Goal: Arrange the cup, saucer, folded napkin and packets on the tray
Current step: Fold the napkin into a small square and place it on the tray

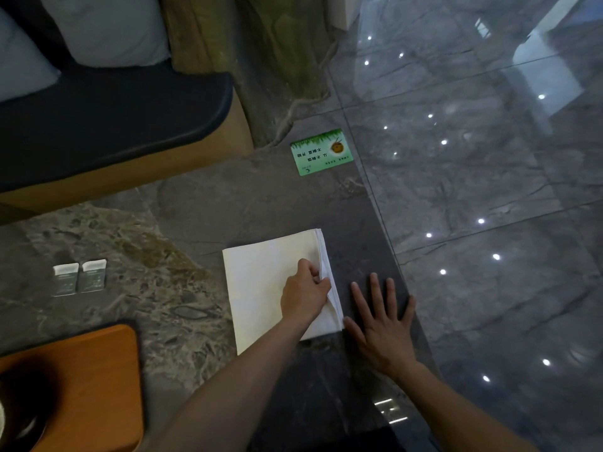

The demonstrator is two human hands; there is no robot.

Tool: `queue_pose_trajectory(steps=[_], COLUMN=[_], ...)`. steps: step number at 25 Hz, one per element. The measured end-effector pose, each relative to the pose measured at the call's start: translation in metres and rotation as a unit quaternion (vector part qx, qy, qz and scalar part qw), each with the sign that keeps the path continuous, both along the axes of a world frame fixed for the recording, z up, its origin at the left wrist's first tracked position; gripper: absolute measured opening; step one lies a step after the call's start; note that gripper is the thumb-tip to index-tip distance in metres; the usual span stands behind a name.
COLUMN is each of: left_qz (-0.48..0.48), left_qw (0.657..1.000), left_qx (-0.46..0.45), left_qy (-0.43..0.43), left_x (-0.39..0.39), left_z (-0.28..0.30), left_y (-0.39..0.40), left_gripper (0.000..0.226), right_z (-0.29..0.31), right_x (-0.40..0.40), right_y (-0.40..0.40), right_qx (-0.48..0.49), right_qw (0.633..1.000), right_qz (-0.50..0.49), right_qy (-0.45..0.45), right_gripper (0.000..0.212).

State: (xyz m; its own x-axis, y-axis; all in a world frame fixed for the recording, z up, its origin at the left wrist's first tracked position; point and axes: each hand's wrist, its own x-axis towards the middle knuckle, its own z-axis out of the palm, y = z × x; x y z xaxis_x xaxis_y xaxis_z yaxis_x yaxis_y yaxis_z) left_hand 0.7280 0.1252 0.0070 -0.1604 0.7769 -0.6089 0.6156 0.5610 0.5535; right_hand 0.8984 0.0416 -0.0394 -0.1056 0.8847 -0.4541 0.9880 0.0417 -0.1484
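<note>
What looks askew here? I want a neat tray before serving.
The white folded cloth napkin lies tilted on the grey marble table, its right-edge layers splayed where the left hand pinches them. Nothing else stands out.

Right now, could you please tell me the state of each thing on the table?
White napkin: folded, flat on the table, right edge layers pinched up.
Left hand: pinching the napkin's right edge.
Right hand: open, flat on the table beside the napkin.
Two packets: side by side, off the tray.
Wooden tray: at the near left; a dark item sits on it.
Green card: flat, untouched.
</note>
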Motion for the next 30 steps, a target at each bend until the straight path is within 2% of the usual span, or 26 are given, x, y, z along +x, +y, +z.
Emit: queue_pose_trajectory(steps=[7,11,13,14,16,18,19,22,25,30], left_qz=[0.005,0.013,0.019,0.008,-0.060,-0.158,-0.192,-0.258,-0.293,-0.270], left_qw=[1.000,0.994,0.989,0.990,0.978,0.932,0.914,0.892,0.897,0.911], left_qx=[-0.001,-0.004,0.030,0.072,0.201,0.303,0.318,0.288,0.246,0.197], left_qy=[0.003,-0.105,-0.143,-0.120,0.006,0.123,0.163,0.234,0.223,0.242], left_x=[0.006,-0.002,-0.017,-0.029,-0.057,-0.085,-0.097,-0.114,-0.107,-0.106], left_z=[-0.003,-0.003,-0.002,-0.001,-0.005,-0.014,-0.019,-0.035,-0.044,-0.057], left_y=[0.000,-0.005,-0.017,-0.024,-0.042,-0.058,-0.064,-0.070,-0.066,-0.065], left_gripper=[0.021,0.015,0.008,0.007,0.011,0.020,0.026,0.042,0.050,0.060], right_z=[-0.004,-0.001,0.003,0.007,0.016,0.023,0.024,0.019,0.007,-0.007], right_x=[0.001,0.002,0.000,-0.003,-0.018,-0.042,-0.057,-0.098,-0.114,-0.112], right_y=[-0.001,0.000,0.001,0.002,0.007,0.015,0.019,0.032,0.039,0.042], right_qx=[0.000,-0.008,-0.009,-0.004,0.018,0.064,0.084,0.093,0.085,0.107], right_qw=[1.000,1.000,1.000,0.999,0.995,0.994,0.992,0.982,0.974,0.975], right_qz=[0.005,0.006,-0.014,-0.037,-0.058,-0.002,0.038,0.134,0.192,0.187], right_qy=[-0.003,0.000,0.014,0.036,0.075,0.086,0.089,0.099,0.084,0.058], right_gripper=[0.072,0.070,0.065,0.063,0.062,0.062,0.061,0.068,0.080,0.074])
